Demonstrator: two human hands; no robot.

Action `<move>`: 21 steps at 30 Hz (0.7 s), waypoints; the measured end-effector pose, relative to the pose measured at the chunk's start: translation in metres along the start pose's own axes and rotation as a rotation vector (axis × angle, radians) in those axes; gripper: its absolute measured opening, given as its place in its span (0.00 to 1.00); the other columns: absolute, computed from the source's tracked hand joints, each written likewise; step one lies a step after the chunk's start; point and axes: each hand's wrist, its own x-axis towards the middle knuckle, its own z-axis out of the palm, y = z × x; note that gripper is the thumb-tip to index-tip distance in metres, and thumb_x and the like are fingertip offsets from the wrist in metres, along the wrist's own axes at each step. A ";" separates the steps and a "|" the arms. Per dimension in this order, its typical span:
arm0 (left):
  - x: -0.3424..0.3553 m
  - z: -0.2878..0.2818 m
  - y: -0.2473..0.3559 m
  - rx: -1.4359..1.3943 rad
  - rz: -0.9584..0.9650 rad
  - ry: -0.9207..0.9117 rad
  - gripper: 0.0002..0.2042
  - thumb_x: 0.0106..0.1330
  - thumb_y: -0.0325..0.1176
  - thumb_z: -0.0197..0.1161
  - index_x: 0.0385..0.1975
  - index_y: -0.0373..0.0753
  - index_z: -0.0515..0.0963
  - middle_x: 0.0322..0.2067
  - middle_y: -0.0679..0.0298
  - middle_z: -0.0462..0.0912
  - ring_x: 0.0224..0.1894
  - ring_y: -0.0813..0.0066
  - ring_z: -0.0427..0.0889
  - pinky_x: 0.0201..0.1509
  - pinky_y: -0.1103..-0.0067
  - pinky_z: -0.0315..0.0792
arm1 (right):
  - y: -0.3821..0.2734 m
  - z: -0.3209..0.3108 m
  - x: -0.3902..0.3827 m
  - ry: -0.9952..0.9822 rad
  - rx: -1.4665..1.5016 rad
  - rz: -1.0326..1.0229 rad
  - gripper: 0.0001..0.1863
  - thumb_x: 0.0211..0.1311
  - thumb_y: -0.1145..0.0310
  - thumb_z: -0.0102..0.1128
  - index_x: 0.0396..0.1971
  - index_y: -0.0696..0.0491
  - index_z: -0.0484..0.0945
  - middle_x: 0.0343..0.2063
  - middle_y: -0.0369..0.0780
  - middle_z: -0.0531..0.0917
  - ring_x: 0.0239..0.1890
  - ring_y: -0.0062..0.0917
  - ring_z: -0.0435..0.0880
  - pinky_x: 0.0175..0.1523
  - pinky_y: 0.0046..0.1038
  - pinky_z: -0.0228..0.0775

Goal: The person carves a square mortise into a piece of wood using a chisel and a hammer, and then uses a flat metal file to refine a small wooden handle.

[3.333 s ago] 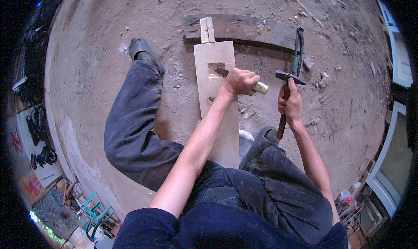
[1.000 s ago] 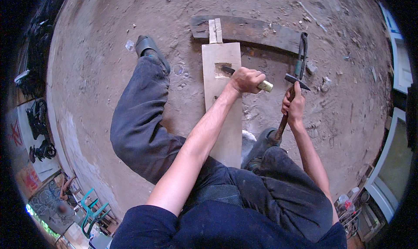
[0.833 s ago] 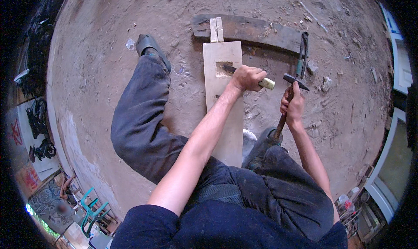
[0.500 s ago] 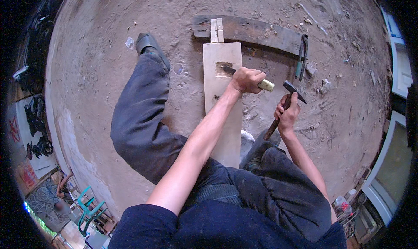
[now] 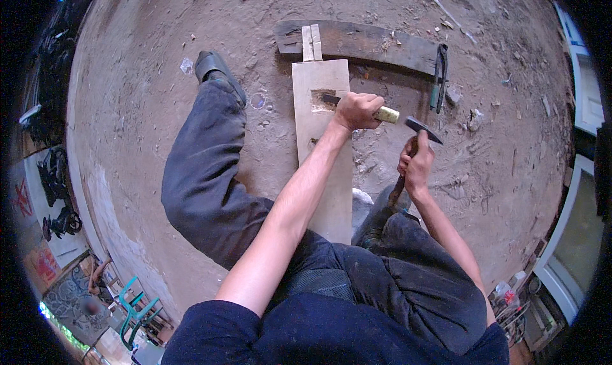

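My left hand [image 5: 357, 113] is closed round a chisel with a pale yellowish handle [image 5: 388, 114]; the dark blade rests in a rough rectangular recess [image 5: 320, 105] cut into a pale wooden board [image 5: 320, 75]. The board lies lengthwise between my legs, with a smaller hole below the recess, partly behind my forearm. To the right of the chisel, my right hand [image 5: 415, 161] grips a hammer [image 5: 422, 129] high on its dark shaft, just under the head. The hammer head is near the chisel's handle end, apart from it.
A weathered dark plank [image 5: 376, 43] lies crosswise beyond the board, with two short pale wood pieces [image 5: 312, 43] at its left part. A teal-gripped tool resembling pliers [image 5: 437, 84] rests at its right end. Debris dots the dirt floor [image 5: 497, 174]. A teal chair [image 5: 137, 307] stands lower left.
Compared with one second ago, my right hand and the hammer have moved down and left, nearer the chisel's handle end. My left hand holds the chisel in much the same place on the board.
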 end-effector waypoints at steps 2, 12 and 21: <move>0.001 0.000 0.000 0.003 0.004 0.006 0.11 0.42 0.36 0.66 0.20 0.44 0.69 0.18 0.66 0.76 0.21 0.69 0.81 0.22 0.71 0.75 | 0.001 0.004 -0.006 0.064 0.113 -0.051 0.29 0.71 0.40 0.41 0.18 0.47 0.63 0.10 0.30 0.62 0.08 0.16 0.58 0.13 0.22 0.49; 0.001 0.001 -0.003 -0.007 -0.002 0.021 0.11 0.41 0.35 0.66 0.20 0.44 0.69 0.17 0.66 0.75 0.21 0.68 0.81 0.22 0.71 0.75 | -0.005 0.000 -0.003 0.131 0.065 -0.002 0.28 0.70 0.38 0.42 0.19 0.47 0.63 0.10 0.28 0.62 0.08 0.15 0.58 0.13 0.21 0.49; -0.005 -0.006 0.006 -0.012 0.023 0.034 0.12 0.40 0.37 0.67 0.19 0.44 0.69 0.17 0.67 0.75 0.20 0.69 0.81 0.21 0.71 0.74 | -0.014 -0.008 0.004 0.000 0.019 0.102 0.28 0.70 0.42 0.45 0.17 0.48 0.64 0.09 0.29 0.62 0.07 0.15 0.58 0.13 0.22 0.48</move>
